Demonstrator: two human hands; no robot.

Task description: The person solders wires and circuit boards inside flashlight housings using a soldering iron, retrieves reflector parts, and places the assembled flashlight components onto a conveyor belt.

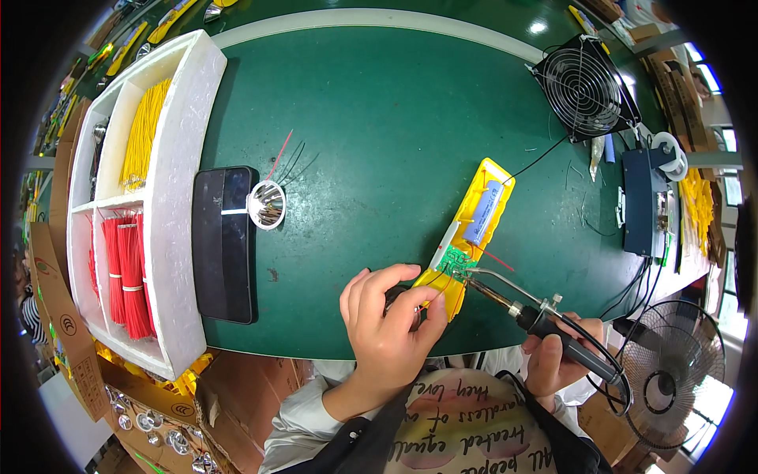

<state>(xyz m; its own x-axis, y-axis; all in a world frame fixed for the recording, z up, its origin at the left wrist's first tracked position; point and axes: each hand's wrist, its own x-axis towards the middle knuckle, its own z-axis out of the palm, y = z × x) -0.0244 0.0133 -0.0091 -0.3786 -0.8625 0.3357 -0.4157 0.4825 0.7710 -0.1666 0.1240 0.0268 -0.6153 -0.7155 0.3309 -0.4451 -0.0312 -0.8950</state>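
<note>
A yellow plastic housing (499, 178) lies slantwise on the green table, with a blue cylindrical battery (485, 212) in its far half and a green circuit board (453, 262) nearer me. My left hand (387, 320) is closed at the housing's near end, thumb and fingers bent around it; a shiny piece between them is mostly hidden. My right hand (557, 355) grips a black soldering iron (545, 325) with a thin metal tube clamped alongside. The iron's tip meets the circuit board or hovers just above it. A red wire (497, 260) sticks out beside the board.
At left, a white foam box (193, 103) holds yellow wires (148, 130) and red wires (126, 272). Beside it, a silver reflector cup (267, 205) rests against a black phone-like slab (225, 276). A black fan (583, 88), blue soldering station (643, 201) and mesh fan (671, 371) stand right.
</note>
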